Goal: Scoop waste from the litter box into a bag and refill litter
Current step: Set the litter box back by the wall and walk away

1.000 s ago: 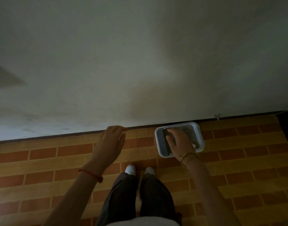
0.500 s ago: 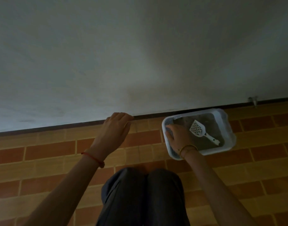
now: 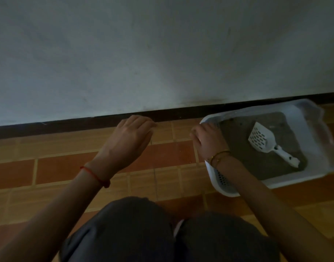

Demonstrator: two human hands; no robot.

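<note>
A white rectangular plastic litter box [image 3: 312,133] lies at 3 o'clock in the view, turned slightly askew, with its far edge near the dark skirting [image 3: 67,123]. Its 8 o'clock end wall is perforated. The right hand [image 3: 209,140] curls over its 9 o'clock corner. Flat grey litter [image 3: 238,140] with a few dark specks covers the bottom. On the litter lies a white slotted plastic scoop [image 3: 260,139], head toward 11 o'clock and handle toward 5 o'clock.

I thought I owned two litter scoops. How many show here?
1. The white slotted scoop lies on the grey litter inside the litter box, whose rim the right hand grips. Others may be outside the view.
</note>
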